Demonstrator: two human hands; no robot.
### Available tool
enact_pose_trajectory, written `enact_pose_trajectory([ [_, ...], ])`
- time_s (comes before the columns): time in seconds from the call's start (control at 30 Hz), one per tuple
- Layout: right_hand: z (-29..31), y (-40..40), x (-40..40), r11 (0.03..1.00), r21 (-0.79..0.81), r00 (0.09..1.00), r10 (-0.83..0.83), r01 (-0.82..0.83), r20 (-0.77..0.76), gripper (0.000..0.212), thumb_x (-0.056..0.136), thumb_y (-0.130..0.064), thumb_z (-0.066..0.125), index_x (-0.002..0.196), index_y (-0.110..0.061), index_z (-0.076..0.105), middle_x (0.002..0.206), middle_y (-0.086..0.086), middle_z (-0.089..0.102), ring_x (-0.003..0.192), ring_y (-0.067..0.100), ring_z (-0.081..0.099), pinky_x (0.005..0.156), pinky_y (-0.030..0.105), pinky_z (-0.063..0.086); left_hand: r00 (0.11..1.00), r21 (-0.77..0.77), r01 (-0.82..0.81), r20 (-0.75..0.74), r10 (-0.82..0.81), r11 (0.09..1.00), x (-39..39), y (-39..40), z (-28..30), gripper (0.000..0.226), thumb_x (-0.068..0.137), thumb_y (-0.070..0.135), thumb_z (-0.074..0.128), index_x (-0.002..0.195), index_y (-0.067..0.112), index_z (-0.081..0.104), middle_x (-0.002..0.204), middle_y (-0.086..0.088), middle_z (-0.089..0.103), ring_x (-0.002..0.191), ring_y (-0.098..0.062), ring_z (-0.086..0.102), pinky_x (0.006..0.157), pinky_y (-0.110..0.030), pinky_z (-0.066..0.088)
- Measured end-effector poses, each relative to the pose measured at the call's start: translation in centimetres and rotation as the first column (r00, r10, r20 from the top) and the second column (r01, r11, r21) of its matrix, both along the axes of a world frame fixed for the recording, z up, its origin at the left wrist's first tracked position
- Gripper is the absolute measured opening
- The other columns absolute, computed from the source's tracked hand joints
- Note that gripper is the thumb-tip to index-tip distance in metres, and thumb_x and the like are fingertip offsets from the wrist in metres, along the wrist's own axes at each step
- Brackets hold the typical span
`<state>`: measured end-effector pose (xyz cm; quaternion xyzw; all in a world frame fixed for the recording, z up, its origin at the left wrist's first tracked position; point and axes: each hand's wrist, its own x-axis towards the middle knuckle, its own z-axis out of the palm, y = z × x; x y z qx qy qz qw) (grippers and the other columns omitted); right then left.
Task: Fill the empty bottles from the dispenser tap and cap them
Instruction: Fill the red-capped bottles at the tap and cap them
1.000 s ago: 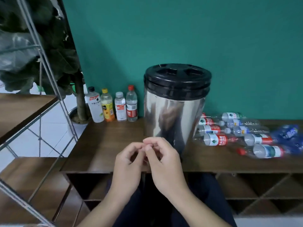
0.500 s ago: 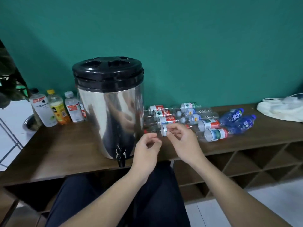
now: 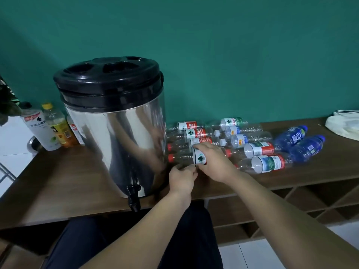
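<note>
A steel dispenser with a black lid stands on the wooden counter, and its black tap hangs over the front edge. To its right lie several empty plastic bottles. My right hand grips the nearest clear bottle, which has a red cap, fingers over its label and thumb below. My left hand sits just in front of that bottle with loosely curled fingers, and I see nothing in it.
Two blue bottles lie at the right end of the pile, with a white cloth beyond them. Capped bottles stand left of the dispenser beside a plant. Open shelf compartments run below the counter.
Both hands have parted and moved forward onto the counter. My right hand has taken hold of the nearest red-capped bottle. The view has moved closer.
</note>
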<state>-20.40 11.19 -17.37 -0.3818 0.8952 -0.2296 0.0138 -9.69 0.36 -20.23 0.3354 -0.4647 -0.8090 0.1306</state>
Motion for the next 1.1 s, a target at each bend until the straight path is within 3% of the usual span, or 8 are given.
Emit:
enact_pose_trajectory([
  [0.2,-0.7,-0.4,-0.3,0.999,0.032,0.996,0.031,-0.029,-0.089,0.081,0.100,-0.011,0.079,0.171,-0.020,0.040,0.166,0.001,0.046,0.155,0.027,0.039,0.132,0.042,0.026,0.996,0.086,-0.092,0.018,0.091,0.992,-0.4,-0.1,-0.5,0.049,0.105,0.004,0.072,0.152,0.009,0.058,0.131,-0.011,0.077,0.115,-0.021,0.079,0.113,-0.039,0.059],
  [0.37,-0.8,-0.3,0.0,0.999,-0.007,0.992,0.038,-0.039,-0.122,0.079,0.100,-0.011,0.080,0.169,-0.018,0.042,0.162,0.003,0.048,0.152,0.027,0.043,0.131,0.044,0.035,0.992,0.060,-0.127,-0.019,0.128,0.990,-0.4,0.1,-0.1,0.058,0.104,-0.002,0.071,0.158,0.011,0.052,0.138,-0.011,0.071,0.117,-0.022,0.077,0.109,-0.038,0.061],
  [0.5,-0.2,0.6,1.5,0.992,-0.128,0.994,-0.007,-0.007,-0.108,0.073,0.100,-0.014,0.080,0.165,-0.017,0.046,0.160,0.002,0.048,0.148,0.025,0.048,0.124,0.043,0.045,0.990,-0.047,-0.106,-0.098,0.101,0.993,0.3,0.1,0.9,0.055,0.108,0.006,0.070,0.159,0.015,0.053,0.139,-0.006,0.068,0.120,-0.019,0.074,0.108,-0.036,0.061],
  [0.7,1.1,0.9,6.1,0.933,-0.343,0.991,-0.071,0.107,0.115,0.079,0.098,-0.014,0.081,0.167,-0.027,0.045,0.162,-0.009,0.052,0.147,0.009,0.051,0.124,0.030,0.043,0.988,-0.295,0.001,-0.147,-0.046,0.955,2.6,0.1,3.0,0.038,0.103,0.045,0.078,0.137,0.045,0.062,0.142,0.015,0.067,0.133,-0.007,0.064,0.118,-0.040,0.053],
  [0.8,1.6,1.5,8.9,0.893,-0.425,0.968,-0.040,0.146,0.250,0.072,0.100,-0.017,0.077,0.164,-0.035,0.050,0.155,-0.018,0.059,0.141,0.002,0.058,0.121,0.033,0.050,0.983,-0.401,0.049,-0.145,-0.115,0.915,4.1,0.2,3.6,0.055,0.099,0.061,0.076,0.148,0.048,0.055,0.151,0.019,0.060,0.143,-0.008,0.056,0.121,-0.042,0.050],
  [0.93,3.1,2.6,11.8,0.839,-0.512,0.909,0.055,0.182,0.413,0.055,0.105,-0.022,0.075,0.156,-0.033,0.059,0.144,-0.024,0.068,0.132,-0.006,0.064,0.118,0.027,0.050,0.973,-0.564,0.073,-0.142,-0.184,0.822,6.8,-0.1,4.2,0.060,0.105,0.062,0.066,0.159,0.042,0.047,0.161,0.018,0.052,0.150,-0.004,0.047,0.125,-0.036,0.042],
  [1.1,5.3,3.7,14.0,0.817,-0.531,0.888,0.052,0.225,0.457,0.035,0.108,-0.040,0.073,0.143,-0.033,0.071,0.133,-0.022,0.075,0.126,-0.003,0.068,0.117,0.034,0.053,0.948,-0.686,0.144,-0.111,-0.298,0.714,10.8,-1.2,4.8,0.065,0.107,0.069,0.057,0.162,0.038,0.043,0.159,0.021,0.054,0.146,0.002,0.051,0.128,-0.039,0.041],
])
